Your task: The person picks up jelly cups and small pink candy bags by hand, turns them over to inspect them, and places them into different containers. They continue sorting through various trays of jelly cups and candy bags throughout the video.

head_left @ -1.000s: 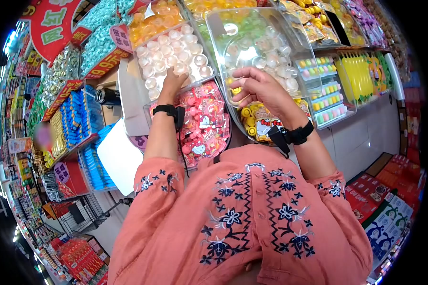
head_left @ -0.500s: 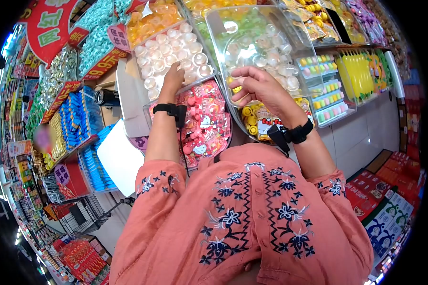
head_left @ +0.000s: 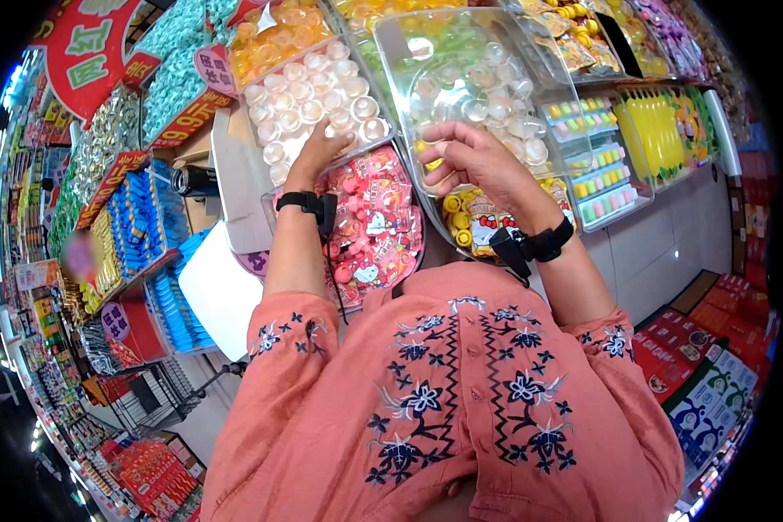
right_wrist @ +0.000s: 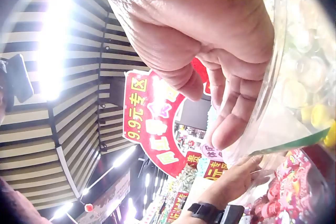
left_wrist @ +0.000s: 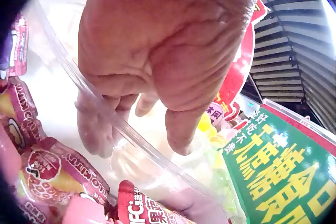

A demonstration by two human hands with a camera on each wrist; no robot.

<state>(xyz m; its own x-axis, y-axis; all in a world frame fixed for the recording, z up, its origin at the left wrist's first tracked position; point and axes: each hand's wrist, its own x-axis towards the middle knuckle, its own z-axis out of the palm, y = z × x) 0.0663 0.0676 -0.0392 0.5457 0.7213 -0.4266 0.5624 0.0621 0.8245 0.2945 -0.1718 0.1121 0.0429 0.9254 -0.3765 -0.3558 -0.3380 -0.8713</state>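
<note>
Left hand (head_left: 316,155) more spread than earlier, fingers parted; cups (head_left: 300,91) below them, rim (left_wrist: 131,133) beside: best pinch lightly. Right hand (head_left: 483,165) bent, lid (head_left: 496,43) beside its fingers; grip unclear.

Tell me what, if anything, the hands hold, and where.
Cannot be told: the left hand is at the pale cups, the right hand at the clear lid; neither grip shows clearly.

I have jelly cups (head_left: 300,91) in a bin (head_left: 357,153) behind the Hello Kitty packets (head_left: 376,222). Right of them I see a lid (head_left: 474,91), then boxed sweets (head_left: 602,181).
</note>
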